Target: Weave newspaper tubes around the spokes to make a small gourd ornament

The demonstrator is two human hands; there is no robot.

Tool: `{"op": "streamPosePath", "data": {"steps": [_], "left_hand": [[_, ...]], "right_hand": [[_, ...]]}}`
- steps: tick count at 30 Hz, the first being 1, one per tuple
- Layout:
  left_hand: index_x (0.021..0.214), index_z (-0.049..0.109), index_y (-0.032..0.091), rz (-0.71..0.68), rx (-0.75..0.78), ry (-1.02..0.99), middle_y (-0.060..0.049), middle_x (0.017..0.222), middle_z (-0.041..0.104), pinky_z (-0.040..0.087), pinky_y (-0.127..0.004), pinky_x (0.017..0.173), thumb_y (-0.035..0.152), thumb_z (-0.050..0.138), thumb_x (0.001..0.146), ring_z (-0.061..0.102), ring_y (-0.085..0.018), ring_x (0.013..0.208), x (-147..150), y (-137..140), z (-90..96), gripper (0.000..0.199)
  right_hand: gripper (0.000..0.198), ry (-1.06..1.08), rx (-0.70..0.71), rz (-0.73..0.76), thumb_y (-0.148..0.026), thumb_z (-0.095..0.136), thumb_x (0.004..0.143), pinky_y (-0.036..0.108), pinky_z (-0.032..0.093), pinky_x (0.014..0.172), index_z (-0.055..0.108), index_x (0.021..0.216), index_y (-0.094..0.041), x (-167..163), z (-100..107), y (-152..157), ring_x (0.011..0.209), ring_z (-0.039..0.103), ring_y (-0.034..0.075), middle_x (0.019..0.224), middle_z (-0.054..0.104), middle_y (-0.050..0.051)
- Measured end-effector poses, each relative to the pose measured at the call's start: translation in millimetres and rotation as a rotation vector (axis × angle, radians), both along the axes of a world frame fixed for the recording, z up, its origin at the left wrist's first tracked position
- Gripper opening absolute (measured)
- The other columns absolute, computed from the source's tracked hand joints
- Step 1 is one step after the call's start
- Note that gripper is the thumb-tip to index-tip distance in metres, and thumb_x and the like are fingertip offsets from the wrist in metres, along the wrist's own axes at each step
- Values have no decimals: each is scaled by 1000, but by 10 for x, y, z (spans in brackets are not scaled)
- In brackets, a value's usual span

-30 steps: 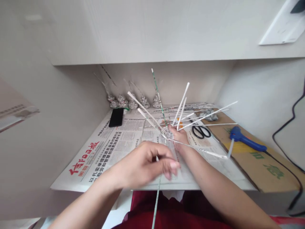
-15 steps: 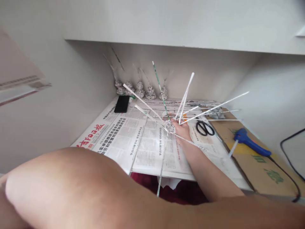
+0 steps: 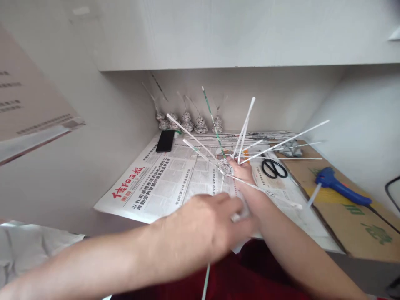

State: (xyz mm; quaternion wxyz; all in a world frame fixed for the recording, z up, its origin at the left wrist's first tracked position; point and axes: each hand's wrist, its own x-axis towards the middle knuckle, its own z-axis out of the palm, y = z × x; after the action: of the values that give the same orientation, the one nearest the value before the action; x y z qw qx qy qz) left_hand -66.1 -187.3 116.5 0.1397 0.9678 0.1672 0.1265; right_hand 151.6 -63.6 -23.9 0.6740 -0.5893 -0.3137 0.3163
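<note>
My right hand [image 3: 244, 173] is closed on a small round piece woven from rolled newspaper sticks [image 3: 225, 167]. Several white paper sticks [image 3: 275, 142] and one green-patterned paper stick [image 3: 212, 118] fan out from it. My left hand [image 3: 218, 221] reaches across in front, over the table's near edge, close to my right forearm. Its fingers are bent but smeared by motion, so whether anything is in them is unclear. A pale green stick end [image 3: 206, 283] hangs below my left hand.
Newspaper sheets [image 3: 168, 183] cover the table. Several woven gourd shapes [image 3: 201, 124] stand at the back wall, near a phone [image 3: 165, 141] and loose paper sticks [image 3: 268, 135]. To the right are black-handled scissors [image 3: 274, 168] and a blue glue gun [image 3: 343, 188] on cardboard [image 3: 353, 221].
My left arm, which filled the lower foreground, has drawn back so the left hand now shows at centre. My right hand keeps its hold on the woven piece. The view has shifted slightly.
</note>
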Motion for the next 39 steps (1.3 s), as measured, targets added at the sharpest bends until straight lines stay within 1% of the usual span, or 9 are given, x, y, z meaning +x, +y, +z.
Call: {"op": "streamPosePath", "data": {"steps": [4, 7, 11, 15, 18, 23, 30, 34, 39], "left_hand": [[129, 53, 30, 53, 39, 95, -6, 99, 59, 51, -27, 69, 14, 45, 90, 59, -16, 80, 86, 250, -306, 43], [116, 64, 24, 36, -191, -85, -5, 94, 63, 51, -26, 80, 24, 49, 91, 61, -14, 86, 205, 275, -434, 29], [119, 64, 23, -38, -507, -323, -7, 99, 68, 50, -28, 86, 30, 58, 87, 63, -16, 92, 328, 198, -349, 34], [130, 57, 24, -154, -1011, -229, -7, 98, 70, 54, -27, 78, 27, 68, 79, 67, -16, 85, 263, 270, -446, 53], [105, 70, 16, 155, -1199, -231, -7, 82, 70, 51, -22, 58, 34, 67, 78, 65, -14, 71, 144, 510, -683, 32], [88, 69, 12, 671, -1104, -566, -4, 71, 66, 45, -18, 49, 29, 73, 71, 58, -10, 60, 73, 943, -933, 25], [87, 72, 14, 719, -1152, -807, -5, 81, 71, 53, -25, 62, 26, 78, 64, 62, -12, 68, 372, 1262, -978, 27], [80, 72, 13, 644, -1215, -722, -6, 76, 71, 53, -25, 60, 26, 83, 56, 62, -13, 66, 488, 1408, -952, 30], [74, 69, 14, 656, -1095, -681, -2, 64, 67, 53, -26, 59, 28, 83, 54, 61, -13, 59, 595, 1480, -949, 29]], "right_hand": [[35, 46, 10, 36, -49, 78, 56, 27, 43, 54, 63, 63, -18, -21, 16, -9, 51, 53, 13, 54, 59, -2], [34, 36, 10, 66, -48, 78, 57, 27, 42, 54, 63, 63, -18, -17, 9, -14, 51, 52, 12, 54, 58, -3], [33, 43, 12, 109, -47, 79, 58, 26, 41, 54, 64, 65, -18, 9, -9, -19, 51, 52, 12, 55, 59, -4], [34, 76, 38, 147, -46, 80, 56, 26, 42, 55, 64, 65, -18, 10, -31, -8, 52, 53, 12, 56, 60, -3], [34, 40, 33, 150, -47, 80, 56, 26, 41, 54, 64, 65, -18, -11, -48, 4, 52, 52, 12, 54, 60, -4], [34, -68, 31, 113, -50, 75, 62, 26, 41, 54, 65, 66, -17, -31, -61, 9, 52, 51, 12, 54, 59, -3], [35, -277, 24, 105, -52, 70, 68, 27, 41, 55, 68, 69, -18, -21, 10, -58, 54, 54, 14, 55, 61, -2], [33, -319, 6, 96, -50, 68, 70, 28, 43, 61, 71, 74, -18, -36, 66, -86, 63, 60, 18, 64, 68, 1], [30, -283, -17, 86, -48, 69, 69, 27, 41, 53, 69, 69, -18, -68, 142, -114, 55, 55, 16, 57, 63, 0]]}}
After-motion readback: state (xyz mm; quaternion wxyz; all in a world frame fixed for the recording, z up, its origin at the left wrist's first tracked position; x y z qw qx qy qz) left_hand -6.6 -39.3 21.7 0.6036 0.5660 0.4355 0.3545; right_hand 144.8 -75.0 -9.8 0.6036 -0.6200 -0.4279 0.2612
